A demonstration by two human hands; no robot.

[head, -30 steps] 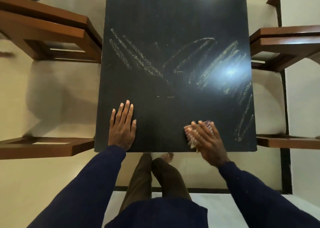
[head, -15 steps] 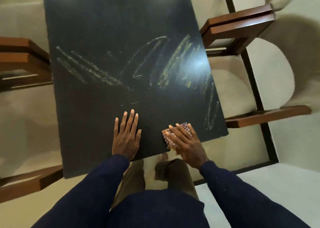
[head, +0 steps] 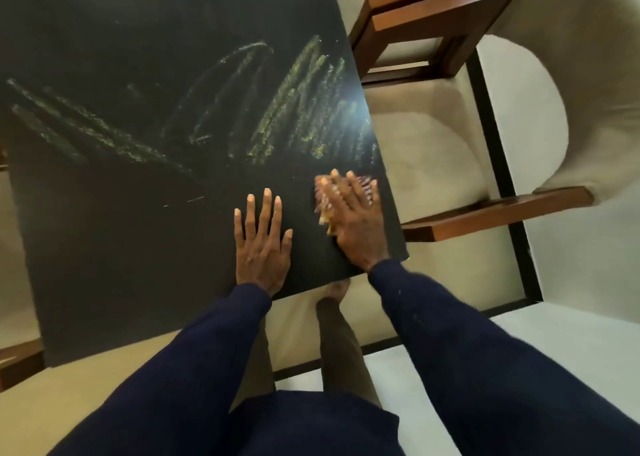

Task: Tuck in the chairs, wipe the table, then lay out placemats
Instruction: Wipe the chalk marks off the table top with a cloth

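Table [head: 138, 241]; cloth [head: 322, 192] beneath right hand [head: 358, 223]

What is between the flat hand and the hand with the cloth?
Only bare black tabletop lies between the left hand and the right hand pressing the cloth, in the head view.

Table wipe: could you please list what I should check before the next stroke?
1. The cloth sits under the right hand: ok.
2. The left hand lies flat on the table: ok.
3. The streaks are wiped off: not ok; they lie beyond the cloth.
4. The cloth is inside the table's right edge: ok, though close.
5. The chair at right is tucked in: cannot tell.
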